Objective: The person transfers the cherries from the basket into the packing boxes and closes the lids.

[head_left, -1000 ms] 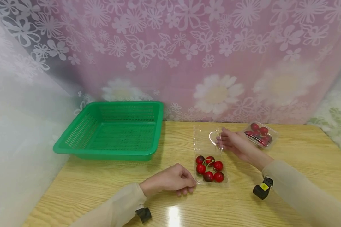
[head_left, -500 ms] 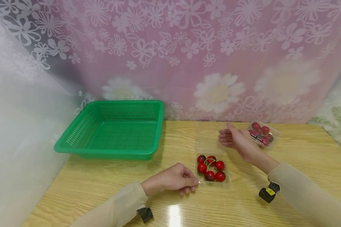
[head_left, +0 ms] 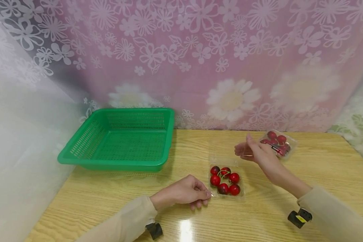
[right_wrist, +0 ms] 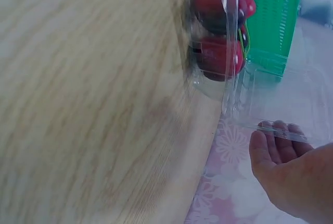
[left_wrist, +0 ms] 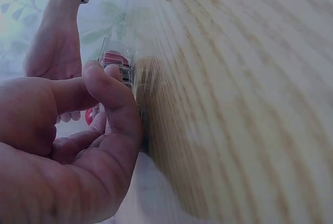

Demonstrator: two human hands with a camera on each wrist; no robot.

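Note:
A clear plastic clamshell box (head_left: 241, 192) stands on the table with several dark red cherries (head_left: 215, 180) on green stems inside. Its transparent lid (right_wrist: 286, 96) is raised at the far side, faint in the head view. My left hand (head_left: 188, 191) pinches the box's near left corner between thumb and curled index finger. My right hand (head_left: 264, 157) is at the lid's right edge, fingers nearly straight and fingertips against the clear plastic in the right wrist view. Its thumb points up, apart from the fingers.
A green plastic basket (head_left: 115, 164) with slotted walls sits at the back left. Behind my right hand is a second clear box of cherries (head_left: 281, 138), with a dark and red strip across its front. A floral curtain (head_left: 181, 84) hangs behind the wooden table (head_left: 230, 222).
My right hand has shifted slightly right, and its wrist has turned. The lid has tilted up from its leaned-back position. My left hand stays at the box's corner.

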